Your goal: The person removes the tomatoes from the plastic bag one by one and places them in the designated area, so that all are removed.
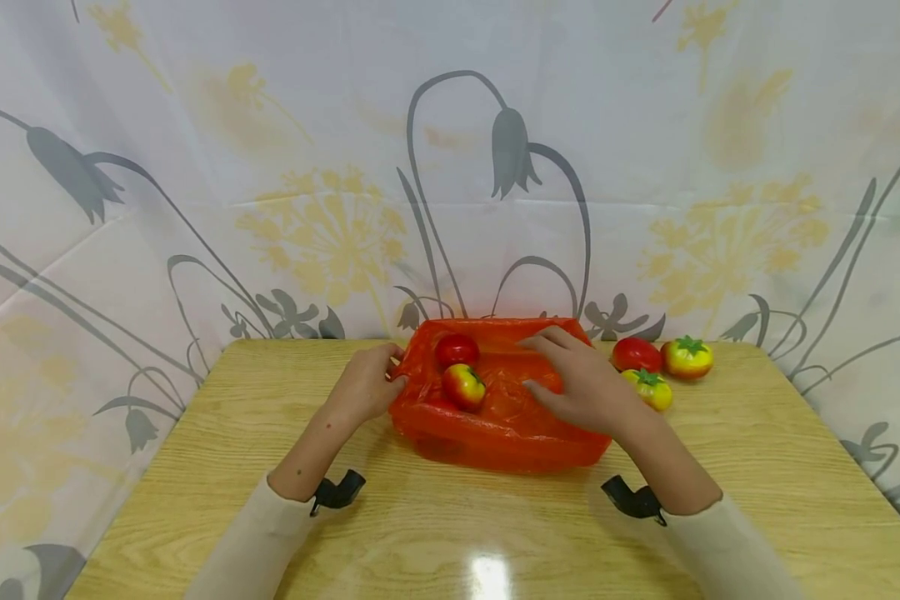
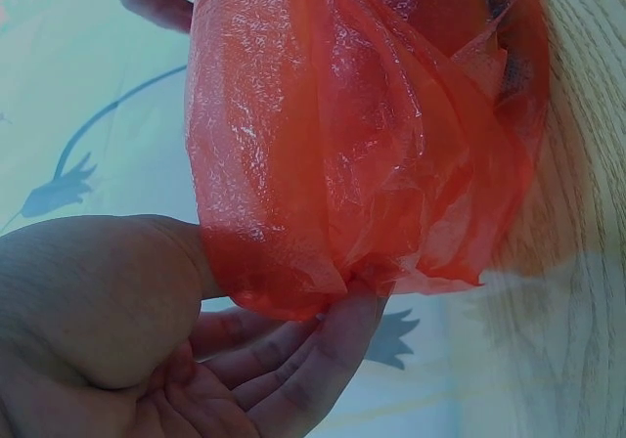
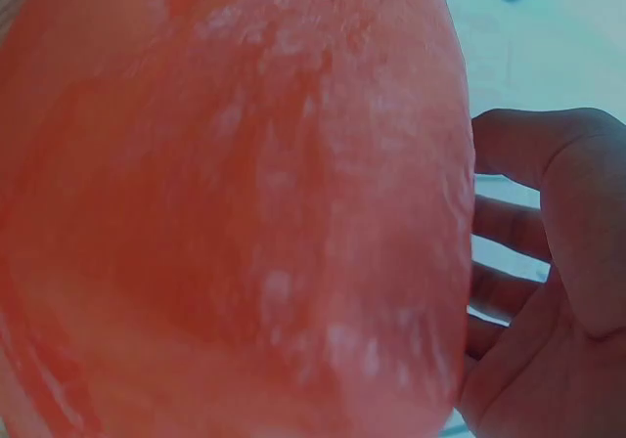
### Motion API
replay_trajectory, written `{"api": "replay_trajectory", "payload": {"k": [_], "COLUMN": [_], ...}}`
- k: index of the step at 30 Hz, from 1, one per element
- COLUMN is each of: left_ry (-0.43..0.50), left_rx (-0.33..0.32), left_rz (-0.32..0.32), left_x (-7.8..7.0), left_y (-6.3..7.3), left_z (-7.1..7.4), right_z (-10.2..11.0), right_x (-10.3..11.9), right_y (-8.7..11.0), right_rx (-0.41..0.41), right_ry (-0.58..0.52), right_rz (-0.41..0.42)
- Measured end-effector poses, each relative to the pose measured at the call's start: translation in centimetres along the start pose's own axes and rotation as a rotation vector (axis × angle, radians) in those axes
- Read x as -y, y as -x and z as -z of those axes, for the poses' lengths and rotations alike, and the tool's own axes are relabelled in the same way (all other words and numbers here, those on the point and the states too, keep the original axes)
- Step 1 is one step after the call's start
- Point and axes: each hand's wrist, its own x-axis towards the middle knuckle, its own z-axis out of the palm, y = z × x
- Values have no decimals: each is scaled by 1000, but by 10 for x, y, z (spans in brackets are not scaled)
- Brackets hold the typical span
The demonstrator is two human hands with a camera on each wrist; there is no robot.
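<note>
And here the left hand [image 1: 363, 383] is curling its fingers, pinching the left rim of a thin, translucent red-orange plastic bag [image 1: 502, 437] that's sitting open-mouthed on the pale wood-grain desk [image 1: 495, 525]. The right hand [image 1: 592, 383] is hovering at the bag's right side, fingers parted and loosely bent, gripping nothing; whether they're brushing the plastic, I'm not able to tell. Just right of the left fingers, inside, a glossy deep-red round fruit [image 1: 457, 352] is lying beside a red-and-yellow round fruit [image 1: 463, 387]. Right of the right fingers, outside, a glossy red oval fruit [image 1: 637, 355], a green-topped yellow-and-red fruit [image 1: 687, 360] and a green-topped yellow fruit [image 1: 652, 393] are clustering.

Now the danger: that film is looking flimsy, so a hard left tug could be tearing the rim or tipping the bag, sending the inside pair rolling. A slipping pinch could be letting that wall sag over them. And with the right forearm passing close by, a wide sweep could be knocking the yellow fruit away.
</note>
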Motion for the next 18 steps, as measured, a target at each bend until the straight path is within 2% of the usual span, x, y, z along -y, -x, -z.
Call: {"api": "replay_trajectory", "payload": {"k": [18], "left_ry": [0], "left_rx": [-5], "left_rz": [-7], "left_x": [-1], "left_y": [0], "left_z": [-1], "right_z": [-14], "right_x": [12], "right_y": [-9], "right_rx": [43], "right_ry": [0], "right_rz": [10]}}
